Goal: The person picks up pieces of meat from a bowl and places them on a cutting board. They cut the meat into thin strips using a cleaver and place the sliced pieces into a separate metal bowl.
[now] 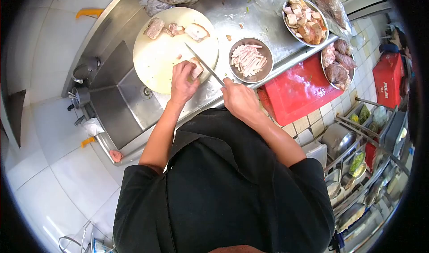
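My left hand presses a pale piece of meat onto the round white cutting board. My right hand grips the handle of a long knife, whose blade lies across the meat next to my left fingers. Three more meat pieces rest at the far edge of the board. A metal bowl of sliced meat strips stands just right of the board.
A steel sink lies left of the board. A bowl of meat chunks and a bagged lump sit at the counter's far right. A red box carries a plate of meat. Shelves of bowls stand lower right.
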`<act>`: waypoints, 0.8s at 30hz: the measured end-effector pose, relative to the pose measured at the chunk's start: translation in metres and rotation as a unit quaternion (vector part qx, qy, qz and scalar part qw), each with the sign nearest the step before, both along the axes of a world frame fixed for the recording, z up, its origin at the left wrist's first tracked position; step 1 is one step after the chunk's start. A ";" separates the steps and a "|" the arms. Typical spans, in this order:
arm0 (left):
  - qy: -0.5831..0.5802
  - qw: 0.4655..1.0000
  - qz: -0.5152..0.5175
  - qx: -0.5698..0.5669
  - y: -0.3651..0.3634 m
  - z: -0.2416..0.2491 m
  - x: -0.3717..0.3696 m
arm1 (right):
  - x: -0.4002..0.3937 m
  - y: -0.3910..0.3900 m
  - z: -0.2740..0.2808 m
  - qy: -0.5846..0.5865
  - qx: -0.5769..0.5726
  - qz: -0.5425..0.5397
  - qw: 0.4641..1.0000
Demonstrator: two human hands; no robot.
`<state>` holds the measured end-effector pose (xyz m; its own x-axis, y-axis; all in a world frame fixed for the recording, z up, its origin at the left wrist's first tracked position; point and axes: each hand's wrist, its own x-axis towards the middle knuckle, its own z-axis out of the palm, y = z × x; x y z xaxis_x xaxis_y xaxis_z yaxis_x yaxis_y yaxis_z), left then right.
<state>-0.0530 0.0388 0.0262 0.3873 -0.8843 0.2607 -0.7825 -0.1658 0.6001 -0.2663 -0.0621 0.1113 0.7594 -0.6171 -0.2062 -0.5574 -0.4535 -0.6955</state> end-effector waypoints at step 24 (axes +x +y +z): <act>0.015 0.999 -0.024 0.028 -0.005 0.001 0.018 | 0.028 0.020 0.003 0.059 -0.068 0.038 0.995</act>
<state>-0.0353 0.0341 0.0277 0.3516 -0.9146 0.1997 -0.7726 -0.1630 0.6136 -0.2387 -0.0424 0.1146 0.7800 -0.5873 -0.2158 -0.5924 -0.5821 -0.5570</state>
